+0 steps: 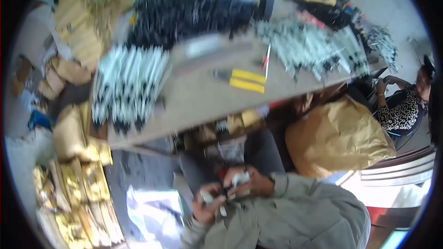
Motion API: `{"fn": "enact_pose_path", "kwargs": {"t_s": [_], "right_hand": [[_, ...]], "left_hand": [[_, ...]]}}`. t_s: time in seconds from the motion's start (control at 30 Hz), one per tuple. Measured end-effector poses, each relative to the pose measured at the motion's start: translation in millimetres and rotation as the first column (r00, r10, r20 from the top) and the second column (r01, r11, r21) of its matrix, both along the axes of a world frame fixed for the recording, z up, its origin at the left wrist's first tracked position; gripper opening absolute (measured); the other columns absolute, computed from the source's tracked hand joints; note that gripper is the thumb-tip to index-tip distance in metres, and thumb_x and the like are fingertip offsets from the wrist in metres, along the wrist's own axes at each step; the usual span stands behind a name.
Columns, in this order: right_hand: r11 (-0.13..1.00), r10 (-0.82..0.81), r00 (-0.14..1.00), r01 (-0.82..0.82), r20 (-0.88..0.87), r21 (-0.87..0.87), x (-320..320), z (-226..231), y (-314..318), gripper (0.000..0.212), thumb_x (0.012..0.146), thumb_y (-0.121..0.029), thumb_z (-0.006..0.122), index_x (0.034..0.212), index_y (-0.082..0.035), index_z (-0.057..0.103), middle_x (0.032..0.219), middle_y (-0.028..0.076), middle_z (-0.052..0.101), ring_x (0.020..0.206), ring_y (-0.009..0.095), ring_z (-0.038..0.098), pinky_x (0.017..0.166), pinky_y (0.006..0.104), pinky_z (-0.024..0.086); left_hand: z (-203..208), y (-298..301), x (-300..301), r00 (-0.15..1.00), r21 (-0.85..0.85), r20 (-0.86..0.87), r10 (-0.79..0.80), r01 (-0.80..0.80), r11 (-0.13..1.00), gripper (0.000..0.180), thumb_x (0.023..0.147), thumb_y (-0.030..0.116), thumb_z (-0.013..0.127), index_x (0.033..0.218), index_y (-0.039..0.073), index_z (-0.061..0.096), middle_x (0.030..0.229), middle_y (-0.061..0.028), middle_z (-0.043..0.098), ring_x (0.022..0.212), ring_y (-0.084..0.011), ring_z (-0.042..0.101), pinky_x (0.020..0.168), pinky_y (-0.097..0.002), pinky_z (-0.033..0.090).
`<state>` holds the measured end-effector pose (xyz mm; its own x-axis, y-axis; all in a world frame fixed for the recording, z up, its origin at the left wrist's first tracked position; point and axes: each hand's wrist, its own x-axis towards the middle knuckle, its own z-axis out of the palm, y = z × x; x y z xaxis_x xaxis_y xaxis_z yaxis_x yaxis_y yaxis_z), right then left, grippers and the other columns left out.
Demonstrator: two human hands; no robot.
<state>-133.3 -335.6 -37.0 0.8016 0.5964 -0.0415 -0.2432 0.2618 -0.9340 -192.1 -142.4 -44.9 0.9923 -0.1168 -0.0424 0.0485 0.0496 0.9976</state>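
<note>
My left hand (203,210) and my right hand (258,185) are close together in front of my body, above my lap. Both have bent fingers, pinched around a small black-and-white part (226,192) between them. White patches show at the fingertips of both hands; blur hides whether these are coverings or pieces of the part. Beyond my hands stands a table (194,106), and on it lie yellow-handled pliers (248,81) and a thin tool with a red handle (264,62). Neither hand touches these tools.
Bundles of pale strips with black ends (129,85) cover the table's left, with more pale bundles (304,48) at right. Behind is a black heap (189,16). A large brown paper sack (339,136) stands right; yellow packets (74,184) lie left. A person (400,108) sits at far right.
</note>
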Motion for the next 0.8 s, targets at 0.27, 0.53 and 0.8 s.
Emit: {"fn": "enact_pose_path", "kwargs": {"t_s": [0.27, 0.53, 0.8], "right_hand": [[0.982, 0.187, 0.936, -0.184, 0.298, -0.038, 20, 5, 3, 0.023, 0.067, -0.002, 0.074, 0.087, 0.000, 0.062, 0.087, 0.008, 0.060, 0.080, 0.015, 0.056, 0.070, 0.0268, 0.044], [0.980, 0.196, 0.899, -0.187, 0.391, -0.062, 8, -8, 5, 0.030, 0.064, -0.012, 0.079, 0.084, 0.000, 0.059, 0.082, 0.014, 0.061, 0.075, 0.022, 0.060, 0.063, 0.0298, 0.046], [0.991, 0.133, 0.864, -0.128, 0.486, -0.044, 8, -8, 10, 0.032, 0.064, -0.015, 0.079, 0.084, 0.000, 0.060, 0.079, 0.013, 0.063, 0.068, 0.022, 0.061, 0.058, 0.0296, 0.048]], "left_hand": [[-26, 55, 52, 0.761, -0.635, -0.092, -0.642, 0.452, 0.626, 0.063, 0.085, 0.049, 0.051, 0.104, -0.011, 0.054, 0.096, -0.0206, 0.061, 0.085, -0.0226, 0.061, 0.076, -0.0301, 0.047], [-32, 39, 72, 0.540, -0.433, 0.003, -0.842, 0.760, 0.485, 0.016, 0.070, 0.000, 0.073, 0.083, -0.004, 0.064, 0.077, -0.0065, 0.063, 0.071, -0.0090, 0.060, 0.061, -0.0198, 0.046], [-19, 37, 55, 0.760, -0.204, 0.142, -0.634, 0.649, 0.733, 0.022, 0.066, 0.017, 0.077, 0.070, 0.001, 0.062, 0.069, -0.0096, 0.060, 0.063, -0.0193, 0.057, 0.055, -0.0275, 0.040]]}}
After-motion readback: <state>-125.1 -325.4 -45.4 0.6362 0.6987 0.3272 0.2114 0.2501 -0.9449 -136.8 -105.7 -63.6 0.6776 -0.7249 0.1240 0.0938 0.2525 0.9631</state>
